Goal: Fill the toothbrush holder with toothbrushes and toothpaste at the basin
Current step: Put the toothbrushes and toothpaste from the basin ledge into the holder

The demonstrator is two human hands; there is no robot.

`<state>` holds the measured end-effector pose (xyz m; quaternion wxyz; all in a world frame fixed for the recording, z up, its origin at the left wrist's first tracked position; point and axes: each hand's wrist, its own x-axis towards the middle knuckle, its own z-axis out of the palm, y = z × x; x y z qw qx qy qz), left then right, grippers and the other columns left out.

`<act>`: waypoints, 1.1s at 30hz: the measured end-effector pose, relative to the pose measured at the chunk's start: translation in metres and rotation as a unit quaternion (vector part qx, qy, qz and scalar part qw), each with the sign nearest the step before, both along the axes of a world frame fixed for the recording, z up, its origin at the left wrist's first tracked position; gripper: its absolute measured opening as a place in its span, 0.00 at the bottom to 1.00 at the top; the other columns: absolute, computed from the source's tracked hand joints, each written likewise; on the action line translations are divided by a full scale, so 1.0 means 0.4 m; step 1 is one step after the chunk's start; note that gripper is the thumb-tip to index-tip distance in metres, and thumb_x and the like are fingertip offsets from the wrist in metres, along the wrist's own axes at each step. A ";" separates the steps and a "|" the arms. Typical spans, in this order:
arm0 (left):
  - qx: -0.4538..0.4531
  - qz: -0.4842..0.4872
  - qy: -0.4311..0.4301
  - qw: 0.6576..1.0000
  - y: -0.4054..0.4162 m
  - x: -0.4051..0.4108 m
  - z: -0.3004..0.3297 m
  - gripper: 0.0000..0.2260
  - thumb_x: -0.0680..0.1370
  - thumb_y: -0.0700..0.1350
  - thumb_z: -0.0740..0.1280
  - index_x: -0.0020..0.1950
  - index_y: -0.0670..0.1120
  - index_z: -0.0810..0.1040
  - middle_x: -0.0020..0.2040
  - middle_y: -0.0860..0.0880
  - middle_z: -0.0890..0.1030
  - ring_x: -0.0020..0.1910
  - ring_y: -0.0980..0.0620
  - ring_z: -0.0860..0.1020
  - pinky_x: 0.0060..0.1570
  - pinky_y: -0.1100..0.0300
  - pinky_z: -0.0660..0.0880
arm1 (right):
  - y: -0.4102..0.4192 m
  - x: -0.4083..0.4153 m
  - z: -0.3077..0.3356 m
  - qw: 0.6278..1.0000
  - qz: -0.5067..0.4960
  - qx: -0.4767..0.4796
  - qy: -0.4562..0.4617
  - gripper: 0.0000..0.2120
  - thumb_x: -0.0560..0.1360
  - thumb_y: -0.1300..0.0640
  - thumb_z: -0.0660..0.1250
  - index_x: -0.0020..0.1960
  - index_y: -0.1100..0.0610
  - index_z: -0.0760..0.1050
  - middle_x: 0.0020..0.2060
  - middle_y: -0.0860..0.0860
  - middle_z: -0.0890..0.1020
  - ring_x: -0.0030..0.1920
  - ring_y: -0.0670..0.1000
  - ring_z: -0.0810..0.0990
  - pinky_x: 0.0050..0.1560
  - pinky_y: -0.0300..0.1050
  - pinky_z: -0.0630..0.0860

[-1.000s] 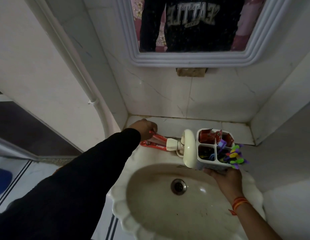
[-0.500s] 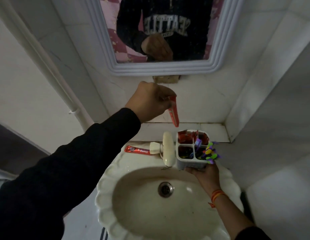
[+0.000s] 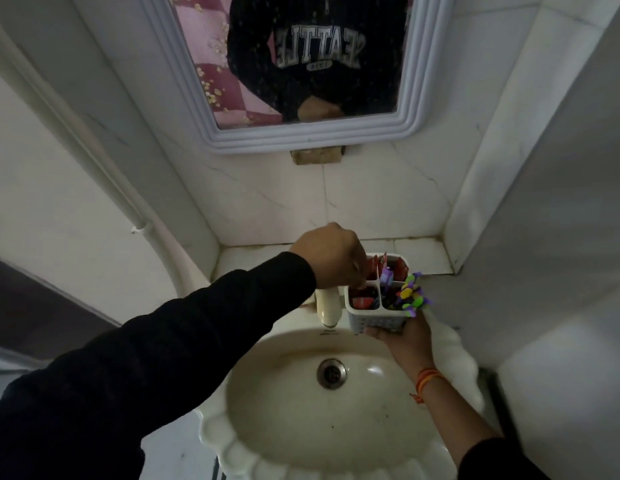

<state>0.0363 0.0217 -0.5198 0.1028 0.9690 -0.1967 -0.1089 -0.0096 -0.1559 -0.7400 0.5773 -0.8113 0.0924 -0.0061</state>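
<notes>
left hand point(image 3: 331, 259): fingers curled down into the holder's near-left slot, pinching a red toothpaste tube point(image 3: 363, 301) - grip itself mostly hidden
right hand point(image 3: 400, 336): cupped under the toothbrush holder point(image 3: 377, 315), propping it up
holder: white, four slots - red tubes left and back, colourful toothbrushes point(image 3: 412, 294) sticking out right, above the basin point(image 3: 267, 455)

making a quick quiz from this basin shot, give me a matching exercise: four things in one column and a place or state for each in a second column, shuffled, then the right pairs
Things:
1. toothbrush holder
2. left hand
3. drain
4. toothbrushes

Places or states:
A. at the bottom of the basin
B. resting on the right hand
C. sticking out of the holder's near right compartment
D. reaching down into the holder from above

Pairs: 1-B, 2-D, 3-A, 4-C
</notes>
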 end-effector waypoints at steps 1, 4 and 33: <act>-0.039 0.017 0.007 0.999 0.017 0.004 0.006 0.08 0.74 0.51 0.75 0.52 0.53 0.87 0.48 0.55 0.87 0.45 0.57 0.83 0.47 0.59 0.80 | 0.002 0.000 0.002 1.000 -0.002 0.007 0.000 0.36 0.57 0.65 0.85 0.63 0.58 0.78 0.52 0.47 0.82 0.57 0.48 0.79 0.51 0.30 0.72; -0.141 0.096 -0.012 0.985 0.096 0.029 0.000 0.07 0.75 0.51 0.75 0.50 0.50 0.88 0.46 0.55 0.87 0.43 0.61 0.83 0.52 0.62 0.80 | 0.007 0.002 0.008 1.000 -0.007 0.027 -0.011 0.37 0.57 0.67 0.85 0.64 0.59 0.77 0.54 0.48 0.82 0.58 0.48 0.78 0.55 0.41 0.73; 0.024 0.151 -0.047 0.987 0.297 0.059 -0.086 0.11 0.79 0.40 0.68 0.60 0.48 0.82 0.52 0.46 0.84 0.52 0.47 0.82 0.53 0.52 0.80 | -0.016 0.005 -0.032 0.998 0.024 -0.030 0.051 0.28 0.63 0.50 0.83 0.56 0.62 0.80 0.47 0.56 0.84 0.46 0.54 0.83 0.45 0.41 0.76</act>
